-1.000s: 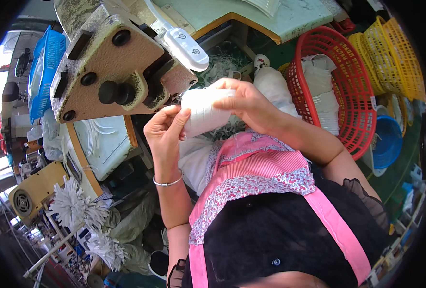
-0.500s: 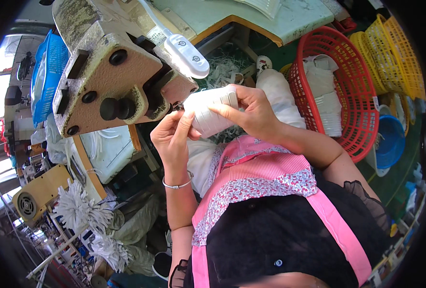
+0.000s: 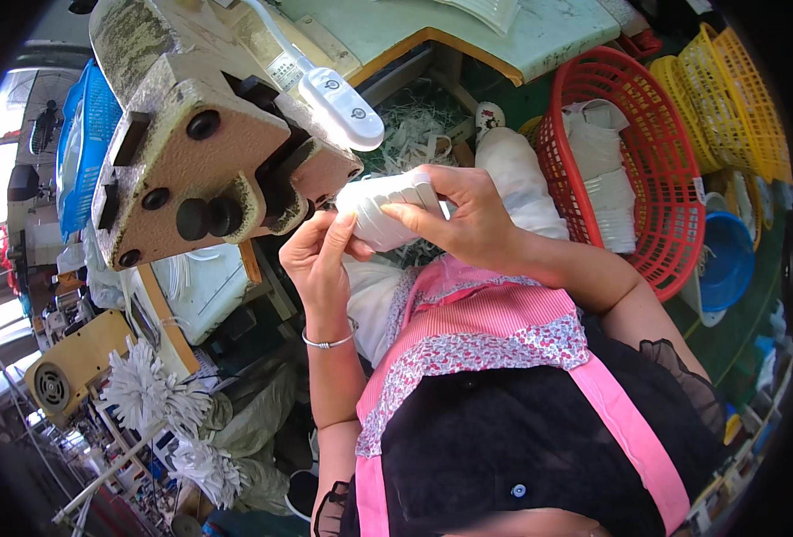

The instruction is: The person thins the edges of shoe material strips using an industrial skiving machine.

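Note:
Between my two hands is a bundle of white strips [image 3: 385,213], layered like flat bands, held just in front of the sewing machine [image 3: 222,161]. My left hand [image 3: 318,259] pinches its left end, thumb on top, close to the machine's needle area. On the other end, my right hand [image 3: 468,213] is closed with the thumb laid across the strips and the fingers behind. The fingertips under the bundle are partly hidden. A white lamp [image 3: 343,107] with two round buttons is fixed to the machine above the bundle.
At the right stands a red basket [image 3: 562,161] with similar white bundles, beside yellow baskets [image 3: 732,107] and a blue basin [image 3: 727,259]. A pale worktable [image 3: 539,40] is behind. White scraps [image 3: 414,134] lie below it. White strip bunches [image 3: 150,389] hang at the left.
The bundle has tilted and bends a little more, its strips fanning at the right end. My right fingers have shifted slightly. The machine appears slightly farther left in view.

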The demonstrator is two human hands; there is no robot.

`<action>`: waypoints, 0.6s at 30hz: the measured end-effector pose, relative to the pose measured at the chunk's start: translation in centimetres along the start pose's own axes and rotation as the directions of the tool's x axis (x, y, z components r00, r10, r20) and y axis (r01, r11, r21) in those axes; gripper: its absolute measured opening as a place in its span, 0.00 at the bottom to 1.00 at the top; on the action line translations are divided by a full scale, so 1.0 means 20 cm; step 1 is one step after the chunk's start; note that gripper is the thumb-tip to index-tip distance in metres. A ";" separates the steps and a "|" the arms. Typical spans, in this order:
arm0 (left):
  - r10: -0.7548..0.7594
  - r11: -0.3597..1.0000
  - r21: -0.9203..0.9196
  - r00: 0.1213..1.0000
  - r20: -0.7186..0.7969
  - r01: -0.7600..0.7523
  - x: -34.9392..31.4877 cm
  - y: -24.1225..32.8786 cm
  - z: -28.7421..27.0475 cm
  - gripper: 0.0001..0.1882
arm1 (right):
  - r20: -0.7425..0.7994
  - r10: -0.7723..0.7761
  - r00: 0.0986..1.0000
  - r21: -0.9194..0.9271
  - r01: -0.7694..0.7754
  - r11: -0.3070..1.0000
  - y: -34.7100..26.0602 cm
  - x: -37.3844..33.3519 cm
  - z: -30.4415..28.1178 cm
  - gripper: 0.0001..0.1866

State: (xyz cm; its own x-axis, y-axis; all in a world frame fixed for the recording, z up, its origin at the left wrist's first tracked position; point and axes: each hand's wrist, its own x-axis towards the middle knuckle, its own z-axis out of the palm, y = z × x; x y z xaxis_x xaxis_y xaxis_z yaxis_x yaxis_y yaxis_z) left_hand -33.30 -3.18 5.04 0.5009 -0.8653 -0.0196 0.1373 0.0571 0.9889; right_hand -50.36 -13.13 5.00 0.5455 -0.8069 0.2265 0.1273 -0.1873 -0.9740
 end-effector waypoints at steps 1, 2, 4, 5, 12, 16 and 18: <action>-0.003 1.000 -0.001 1.000 0.002 0.003 0.00 0.00 0.00 0.05 | 0.024 -0.006 1.000 -0.009 0.006 1.000 0.00 0.01 -0.01 0.07; -0.004 1.000 -0.019 1.000 0.004 0.004 0.00 0.00 0.00 0.05 | 0.022 -0.003 1.000 -0.010 0.003 1.000 0.01 0.02 -0.01 0.07; -0.007 0.999 -0.038 1.000 0.003 0.007 0.00 0.00 0.01 0.05 | 0.044 0.090 0.995 0.041 -0.091 0.995 0.02 0.04 -0.03 0.07; -0.006 1.000 0.002 1.000 -0.003 0.006 0.00 0.01 0.03 0.04 | 0.047 0.092 0.995 0.041 -0.094 0.995 0.02 0.05 -0.05 0.07; 0.027 0.999 0.021 0.994 -0.109 -0.025 -0.03 0.01 0.07 0.03 | 0.149 0.100 0.984 0.047 -0.108 0.993 0.07 0.14 -0.07 0.10; 0.056 0.998 -0.007 0.988 -0.146 -0.058 -0.03 0.01 0.06 0.03 | 0.174 0.099 0.980 0.115 -0.120 0.986 0.06 0.13 -0.04 0.10; 0.050 0.998 0.043 0.992 -0.117 -0.045 -0.02 0.03 0.04 0.03 | 0.170 0.118 0.978 0.139 -0.142 0.980 0.04 0.11 -0.04 0.11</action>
State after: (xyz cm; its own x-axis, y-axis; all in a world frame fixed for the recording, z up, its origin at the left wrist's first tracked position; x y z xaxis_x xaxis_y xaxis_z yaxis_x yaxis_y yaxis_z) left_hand -34.02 -3.16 5.69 0.6037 -0.7971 0.0125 0.0773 0.0742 0.9942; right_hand -49.60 -15.53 4.65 0.6895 -0.7164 0.1066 0.1619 0.0091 -0.9868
